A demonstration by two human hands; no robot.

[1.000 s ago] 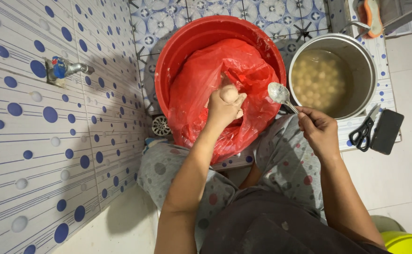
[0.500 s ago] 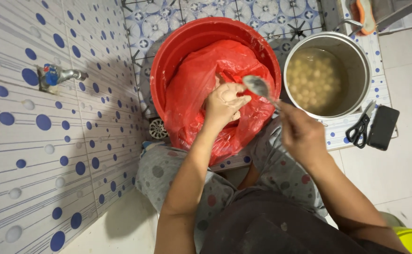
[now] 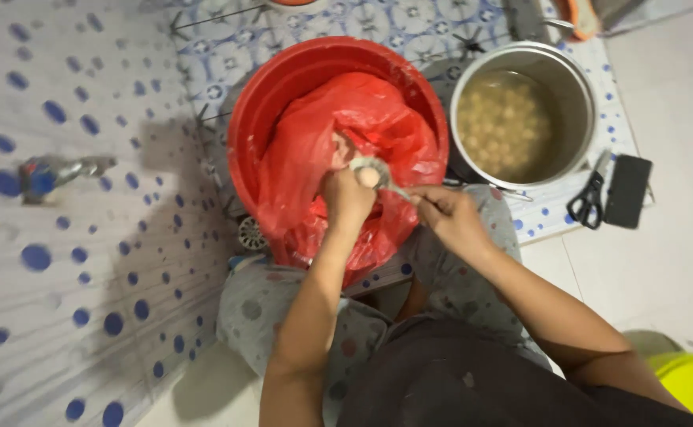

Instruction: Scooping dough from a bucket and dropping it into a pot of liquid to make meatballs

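Your right hand (image 3: 449,217), clenched on the metal spoon (image 3: 374,172), has carried it from the steel pot (image 3: 520,119) onto the pale round fruit gripped in your left hand (image 3: 346,198), over the red bag (image 3: 323,150).

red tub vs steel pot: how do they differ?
Colour: the red tub is red plastic, the steel pot bare metal. Size: the tub looks wider than the pot. Contents: the tub holds a crumpled red plastic bag, the pot cloudy liquid with small pale round pieces. Both hands, the left hand and the right hand with a spoon, are over the tub, not the pot. Both are round, open-topped and on the floor.
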